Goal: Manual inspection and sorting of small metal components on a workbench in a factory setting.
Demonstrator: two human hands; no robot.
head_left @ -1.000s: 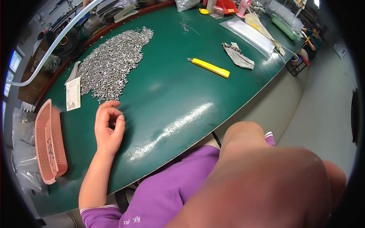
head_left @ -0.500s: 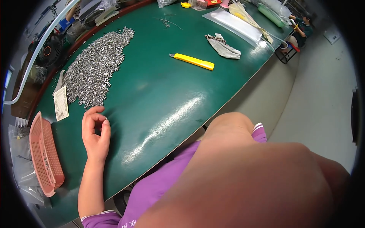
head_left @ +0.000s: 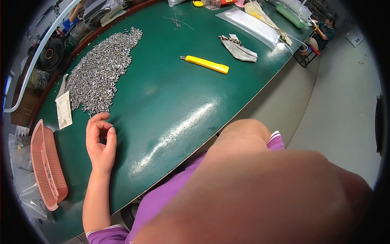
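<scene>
My left hand rests on the green tabletop beside the near end of a heap of small silvery metal pins. Its thumb and index finger are pinched together. A tiny speck shows at their tips, too small to name. My right arm is raised close to the camera, and its blurred skin fills the lower right. The right hand is a smear there, with its fingers hidden. A yellow utility knife lies on the table, its short blade end pointing left.
A pink perforated basket stands left of my forearm. A printed paper slip lies against the heap. Farther back are a grey cloth glove, clear plastic bags and thin wires. A black fan stands behind the red-brown table edge.
The view has shifted very slightly. My left hand keeps its pinch at the same spot, and the raised right arm has moved a little near the camera.
</scene>
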